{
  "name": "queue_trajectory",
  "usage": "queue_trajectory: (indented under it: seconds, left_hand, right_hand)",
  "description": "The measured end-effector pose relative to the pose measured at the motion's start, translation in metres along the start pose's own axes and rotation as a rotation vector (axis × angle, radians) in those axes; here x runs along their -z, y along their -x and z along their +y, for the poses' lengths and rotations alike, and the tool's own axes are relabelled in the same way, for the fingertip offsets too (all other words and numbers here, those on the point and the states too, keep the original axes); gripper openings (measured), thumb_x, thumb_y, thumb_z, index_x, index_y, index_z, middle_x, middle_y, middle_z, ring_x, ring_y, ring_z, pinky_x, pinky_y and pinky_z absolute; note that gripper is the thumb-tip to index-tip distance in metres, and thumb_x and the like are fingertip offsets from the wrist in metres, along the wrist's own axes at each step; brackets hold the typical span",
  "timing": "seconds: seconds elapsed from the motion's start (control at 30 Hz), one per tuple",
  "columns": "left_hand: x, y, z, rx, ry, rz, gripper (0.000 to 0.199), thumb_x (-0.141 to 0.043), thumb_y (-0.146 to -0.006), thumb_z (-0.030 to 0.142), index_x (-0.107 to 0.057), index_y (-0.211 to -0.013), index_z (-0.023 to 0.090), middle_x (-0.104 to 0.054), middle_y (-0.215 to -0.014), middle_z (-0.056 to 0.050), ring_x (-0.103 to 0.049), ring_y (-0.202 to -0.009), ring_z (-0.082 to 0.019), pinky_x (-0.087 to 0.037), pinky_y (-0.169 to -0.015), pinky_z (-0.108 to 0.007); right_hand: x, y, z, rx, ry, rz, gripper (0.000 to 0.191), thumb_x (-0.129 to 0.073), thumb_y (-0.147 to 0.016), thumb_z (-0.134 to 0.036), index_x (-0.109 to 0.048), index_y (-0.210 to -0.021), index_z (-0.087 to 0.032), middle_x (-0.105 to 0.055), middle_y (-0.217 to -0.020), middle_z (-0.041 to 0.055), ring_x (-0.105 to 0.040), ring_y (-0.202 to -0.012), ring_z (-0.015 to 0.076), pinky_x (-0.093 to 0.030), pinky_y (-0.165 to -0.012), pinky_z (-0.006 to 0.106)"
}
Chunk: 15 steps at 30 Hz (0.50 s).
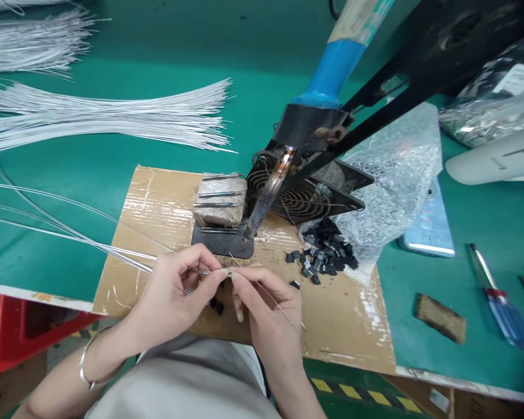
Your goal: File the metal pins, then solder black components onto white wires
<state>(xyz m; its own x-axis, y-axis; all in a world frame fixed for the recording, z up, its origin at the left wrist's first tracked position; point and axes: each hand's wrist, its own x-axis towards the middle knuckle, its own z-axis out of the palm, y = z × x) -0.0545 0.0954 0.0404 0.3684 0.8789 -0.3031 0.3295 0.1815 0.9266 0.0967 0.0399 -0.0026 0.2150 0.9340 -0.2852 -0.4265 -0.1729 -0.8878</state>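
Both hands meet above the cardboard sheet [344,326], near its front edge. My left hand [179,291] is closed on thin white wires [126,254] that trail off to the left. Fingertips of my right hand [266,302] pinch right beside the left fingertips; a thin strand [279,307] runs across the right hand. What lies between the fingertips is too small to make out. Just behind the hands is a dark plate [240,250] with a pale block [222,214] on it, metal rods lying across the block. A heat tool's metal nozzle [264,203] points down at the plate.
Small black pieces [325,256] lie on the cardboard by a clear plastic bag [393,169]. Behind the nozzle is a fan [292,198]. Wire bundles [113,116] lie back left; a screwdriver [504,308] and a brown block [441,318] lie right.
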Motion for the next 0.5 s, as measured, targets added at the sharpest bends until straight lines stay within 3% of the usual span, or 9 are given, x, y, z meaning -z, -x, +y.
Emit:
queue_trajectory:
  seconds: [0.5]
  left_hand:
    - [0.004,-0.001,0.004,0.02,0.007,-0.093,0.022,-0.062,-0.096,0.03,-0.064,-0.078,0.018,-0.058,-0.067,0.002,-0.047,-0.058,-0.011,-0.034,-0.052,-0.024]
  right_hand:
    - [0.008,-0.007,-0.015,-0.232,-0.048,-0.062,0.02,-0.088,-0.076,-0.043,-0.082,-0.073,-0.024,-0.061,-0.053,-0.0031,-0.047,-0.043,0.0047,-0.033,-0.039,0.015]
